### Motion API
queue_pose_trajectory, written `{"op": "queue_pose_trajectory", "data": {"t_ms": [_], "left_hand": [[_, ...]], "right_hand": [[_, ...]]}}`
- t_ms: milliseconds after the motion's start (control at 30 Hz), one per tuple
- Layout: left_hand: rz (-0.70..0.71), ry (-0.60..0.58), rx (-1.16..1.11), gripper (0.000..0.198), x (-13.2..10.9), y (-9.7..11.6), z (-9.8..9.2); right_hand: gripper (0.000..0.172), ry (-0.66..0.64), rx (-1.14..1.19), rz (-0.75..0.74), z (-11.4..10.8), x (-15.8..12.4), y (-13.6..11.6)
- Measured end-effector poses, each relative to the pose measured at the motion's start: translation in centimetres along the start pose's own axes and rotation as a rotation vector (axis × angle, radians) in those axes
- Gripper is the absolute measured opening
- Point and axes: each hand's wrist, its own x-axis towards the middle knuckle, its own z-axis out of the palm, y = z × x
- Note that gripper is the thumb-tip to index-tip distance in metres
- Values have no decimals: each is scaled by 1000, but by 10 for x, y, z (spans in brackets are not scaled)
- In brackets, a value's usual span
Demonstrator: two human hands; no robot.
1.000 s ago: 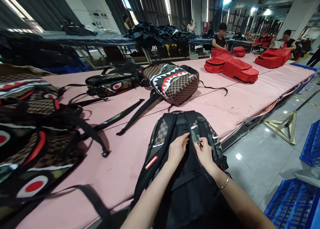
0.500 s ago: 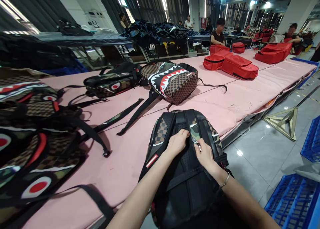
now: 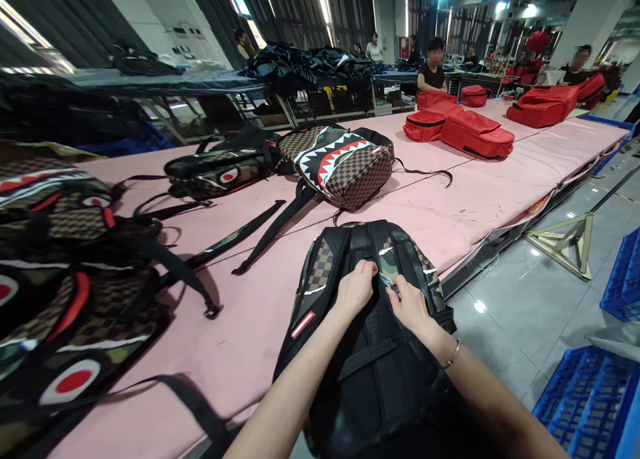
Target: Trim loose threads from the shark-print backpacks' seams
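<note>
two hands (image 3: 383, 295) at lower centre on backpack (image 3: 370, 352), long axis running up-frame; left hand (image 3: 356, 289) pinching fabric, right hand (image 3: 413, 307) gripping small metal tool (image 3: 389, 283).

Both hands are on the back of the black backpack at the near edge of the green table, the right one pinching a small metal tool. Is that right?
Not quite: the table is covered in pink, not green, as the head view shows. The rest holds: the left hand and right hand rest on the black backpack at the near edge, the right pinching a small metal tool.
</note>
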Motion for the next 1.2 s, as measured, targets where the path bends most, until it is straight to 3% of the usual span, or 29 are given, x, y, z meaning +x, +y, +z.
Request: {"op": "queue_pose_trajectory", "data": {"t_ms": [267,400,533,600,700,867,1033,1200], "left_hand": [[-5,58,-77,15,-2,0,2],[-128,192,-132,17,-1,-12,-6],[-307,368,-111,26,0,-30,-24],[-329,400,-75,29,1,-33,-31],[-231,350,-33,25,0,-25,-31],[-42,164,-5,20,0,-4,-9],[7,82,27,21,4,5,-2],[44,75,-25,17,8,2,-3]], "right_hand": [[14,3,38,1,0,3,1],[15,26,91,19,1,3,5],[18,59,129,49,4,5,7],[19,75,132,64,7,7,7],[18,88,124,71,10,10,4],[16,81,83,59,8,10,2],[14,69,40,45,6,9,1],[14,56,22,30,7,10,1]]}}
